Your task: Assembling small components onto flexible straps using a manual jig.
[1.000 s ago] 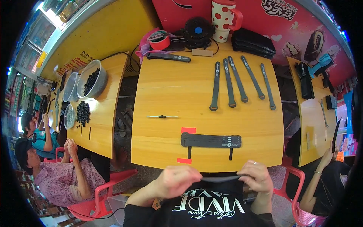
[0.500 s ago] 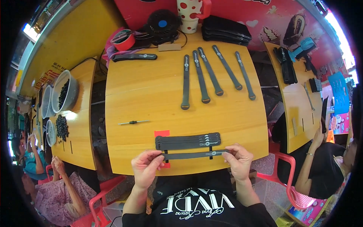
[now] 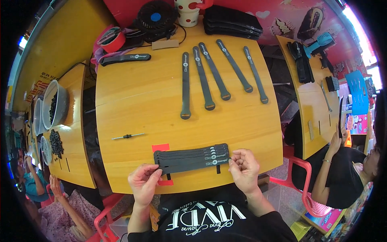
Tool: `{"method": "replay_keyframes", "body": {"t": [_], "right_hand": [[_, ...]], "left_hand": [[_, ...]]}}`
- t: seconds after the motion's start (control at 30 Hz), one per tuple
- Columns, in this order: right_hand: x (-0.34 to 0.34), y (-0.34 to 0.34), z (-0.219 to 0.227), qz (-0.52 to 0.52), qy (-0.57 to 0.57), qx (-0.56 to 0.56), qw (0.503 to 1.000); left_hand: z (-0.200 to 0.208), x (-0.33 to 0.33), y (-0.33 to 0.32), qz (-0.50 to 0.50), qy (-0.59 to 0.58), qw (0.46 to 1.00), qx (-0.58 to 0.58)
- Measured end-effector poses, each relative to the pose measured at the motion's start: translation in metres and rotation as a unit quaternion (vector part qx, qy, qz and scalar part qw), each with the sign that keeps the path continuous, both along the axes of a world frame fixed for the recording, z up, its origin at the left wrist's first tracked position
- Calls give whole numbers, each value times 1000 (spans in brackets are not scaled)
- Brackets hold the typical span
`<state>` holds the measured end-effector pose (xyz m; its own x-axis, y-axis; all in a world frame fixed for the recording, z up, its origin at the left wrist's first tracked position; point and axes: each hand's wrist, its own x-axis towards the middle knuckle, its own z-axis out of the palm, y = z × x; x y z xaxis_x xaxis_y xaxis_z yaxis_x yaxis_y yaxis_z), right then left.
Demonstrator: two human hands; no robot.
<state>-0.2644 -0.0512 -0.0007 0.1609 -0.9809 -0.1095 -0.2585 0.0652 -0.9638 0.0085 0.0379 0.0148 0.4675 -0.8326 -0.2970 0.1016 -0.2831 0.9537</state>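
Observation:
My left hand [image 3: 146,181] and my right hand [image 3: 244,169] pinch the two ends of a black strap [image 3: 189,167] with white print. It lies along the near edge of a stack of similar straps [image 3: 183,154], overlapping or touching it. The stack sits crosswise at the table's front edge, over short black strips [image 3: 218,169] and pieces of red tape [image 3: 160,147]. Left of and beyond the stack rests a thin double-ended tool [image 3: 127,136] with a dark middle. Several loose straps [image 3: 185,88] with slotted ends lie spread out farther back.
At the back of the table [image 3: 137,92] are a strap bundle [image 3: 125,59], a black fan [image 3: 157,18], a red tape roll [image 3: 113,39], a dotted cup [image 3: 188,15] and black stacked straps [image 3: 231,22]. Co-workers sit at side tables, with tubs [image 3: 60,105] of black parts on the left.
Both hands have brought the strap away from me, from in front of the stack up against its near edge. The whole view has shifted slightly.

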Motion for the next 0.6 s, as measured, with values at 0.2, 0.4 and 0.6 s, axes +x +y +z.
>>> {"method": "replay_keyframes", "body": {"t": [0.2, 0.4, 0.6], "right_hand": [[7, -3, -2, -54, -2, 6, 999], [5, -4, 1, -35, 19, -7, 999], [5, -4, 1, -34, 16, 1, 999]], "left_hand": [[-3, 2, -1, -6, -11, 1000, 7], [0, 1, -3, -5, -16, 1000, 11], [-4, 2, -2, -3, -22, 1000, -6]]}}
